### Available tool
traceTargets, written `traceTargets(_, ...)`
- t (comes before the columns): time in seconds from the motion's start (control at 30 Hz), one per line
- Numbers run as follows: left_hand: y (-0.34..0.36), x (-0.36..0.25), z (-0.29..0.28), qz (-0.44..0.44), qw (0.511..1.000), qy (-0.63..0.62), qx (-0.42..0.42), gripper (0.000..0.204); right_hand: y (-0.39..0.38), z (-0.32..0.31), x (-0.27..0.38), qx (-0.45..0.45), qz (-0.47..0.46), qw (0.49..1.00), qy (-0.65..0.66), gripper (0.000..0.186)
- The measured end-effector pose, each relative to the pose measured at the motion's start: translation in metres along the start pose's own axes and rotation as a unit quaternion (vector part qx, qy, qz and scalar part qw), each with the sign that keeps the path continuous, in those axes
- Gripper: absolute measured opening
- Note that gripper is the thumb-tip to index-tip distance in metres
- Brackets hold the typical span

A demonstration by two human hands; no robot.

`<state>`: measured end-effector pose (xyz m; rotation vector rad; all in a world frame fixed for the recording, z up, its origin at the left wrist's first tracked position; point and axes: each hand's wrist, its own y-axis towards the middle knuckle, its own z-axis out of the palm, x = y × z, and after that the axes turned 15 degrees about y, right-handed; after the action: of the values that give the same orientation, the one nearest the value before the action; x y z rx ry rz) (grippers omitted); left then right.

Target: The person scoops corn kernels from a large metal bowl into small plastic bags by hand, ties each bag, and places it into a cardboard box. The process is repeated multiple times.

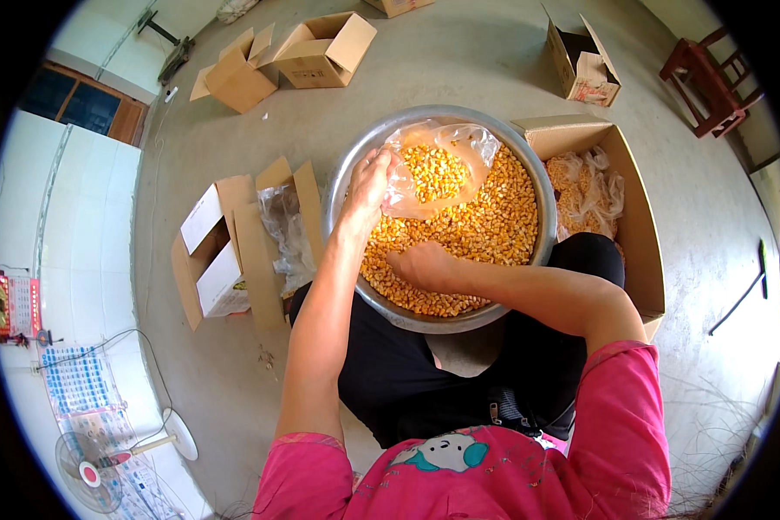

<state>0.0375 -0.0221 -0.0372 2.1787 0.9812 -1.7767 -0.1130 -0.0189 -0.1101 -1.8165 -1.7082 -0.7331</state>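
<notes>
A wide metal basin [347, 169] full of yellow corn kernels [485, 227] rests on my lap. My left hand [366, 186] grips the rim of a clear plastic bag [459, 143] that lies open in the basin, partly filled with kernels. Down in the loose kernels at the basin's near side, my right hand [420, 264] is cupped with its fingers buried, so what it holds is hidden.
A cardboard box [637, 217] to my right holds several filled bags of corn. An open box [221, 251] with clear bags stands on my left. More empty boxes [321, 52] lie on the concrete floor ahead. A red chair [711, 82] stands far right, a fan [91, 464] at lower left.
</notes>
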Motion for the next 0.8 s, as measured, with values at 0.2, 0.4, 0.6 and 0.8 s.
traceTargets(0.2,0.007,0.005,0.004,0.015,1.0,-0.016,-0.011,0.027,0.013,-0.043,0.004,0.1,-0.102,0.971,0.189,0.022)
traceTargets(0.4,-0.002,-0.001,0.004,0.037,0.998,-0.052,-0.02,0.025,0.001,-0.15,0.026,0.044,-0.059,0.912,0.405,0.033)
traceTargets(0.6,0.002,-0.005,0.004,-0.007,0.999,-0.016,0.039,0.018,0.022,-0.151,-0.041,-0.229,0.152,0.864,0.422,0.033)
traceTargets(0.8,-0.008,-0.016,0.011,-0.025,0.999,-0.037,0.002,0.018,0.035,-0.144,-0.05,-0.248,0.236,0.889,0.305,0.044)
